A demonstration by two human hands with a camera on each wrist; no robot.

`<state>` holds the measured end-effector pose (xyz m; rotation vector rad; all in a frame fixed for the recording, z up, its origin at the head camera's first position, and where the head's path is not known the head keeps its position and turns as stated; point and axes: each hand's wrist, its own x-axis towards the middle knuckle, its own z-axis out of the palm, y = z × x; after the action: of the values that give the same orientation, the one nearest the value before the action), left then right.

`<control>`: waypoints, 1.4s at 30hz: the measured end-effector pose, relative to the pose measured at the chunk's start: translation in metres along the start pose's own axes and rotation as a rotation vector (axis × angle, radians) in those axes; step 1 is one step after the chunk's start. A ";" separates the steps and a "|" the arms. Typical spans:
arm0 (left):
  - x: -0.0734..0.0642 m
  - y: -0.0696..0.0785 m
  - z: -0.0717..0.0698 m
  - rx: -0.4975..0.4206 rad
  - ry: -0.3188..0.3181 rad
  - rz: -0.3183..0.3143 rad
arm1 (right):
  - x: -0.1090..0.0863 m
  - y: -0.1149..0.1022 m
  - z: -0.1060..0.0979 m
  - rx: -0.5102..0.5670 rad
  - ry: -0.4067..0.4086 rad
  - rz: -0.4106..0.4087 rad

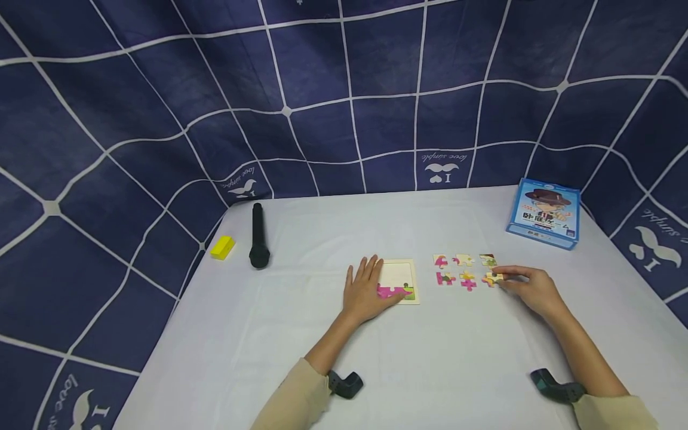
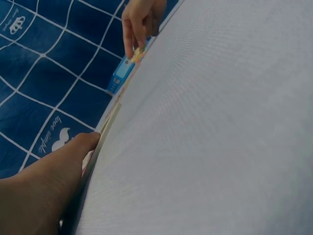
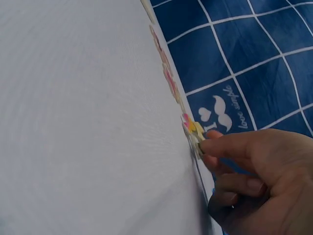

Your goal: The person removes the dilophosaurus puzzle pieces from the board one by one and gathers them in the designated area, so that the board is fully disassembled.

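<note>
My left hand [image 1: 366, 294] rests with straight fingers along the left side of a square puzzle tray [image 1: 399, 261], its thumb over the lower edge. Pink and green pieces fill the tray's bottom strip, while bare board shows above them. To the right, my right hand [image 1: 532, 291] pinches a yellow and white puzzle piece [image 3: 193, 129] between thumb and fingertips, and the right wrist view shows it tilted up at the table surface. Several loose puzzle pieces [image 1: 445, 279] lie in two rows between the tray and that hand.
A blue game box [image 1: 545, 212] lies at the back right of the white table [image 1: 322, 233]. On the left are a black microphone [image 1: 259, 239] and a small yellow block [image 1: 222, 247]. A dark blue gridded cloth [image 1: 376, 89] hangs behind the table.
</note>
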<state>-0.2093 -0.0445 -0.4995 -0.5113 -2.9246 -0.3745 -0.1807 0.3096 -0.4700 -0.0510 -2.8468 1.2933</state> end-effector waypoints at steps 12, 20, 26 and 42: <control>0.000 -0.001 -0.002 0.011 0.006 0.006 | 0.001 0.005 0.005 -0.160 0.079 -0.194; 0.001 -0.002 -0.002 -0.076 -0.006 0.053 | -0.002 -0.001 0.006 -0.124 0.162 -0.204; 0.002 -0.015 -0.011 -0.240 -0.121 0.108 | -0.003 -0.026 0.020 -0.060 0.195 -0.252; -0.006 -0.059 -0.024 -0.424 -0.197 0.170 | 0.008 -0.105 0.113 0.108 -0.034 -0.506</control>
<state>-0.2221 -0.1068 -0.4904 -0.8918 -2.9538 -0.9802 -0.1945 0.1560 -0.4654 0.6496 -2.5542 1.3233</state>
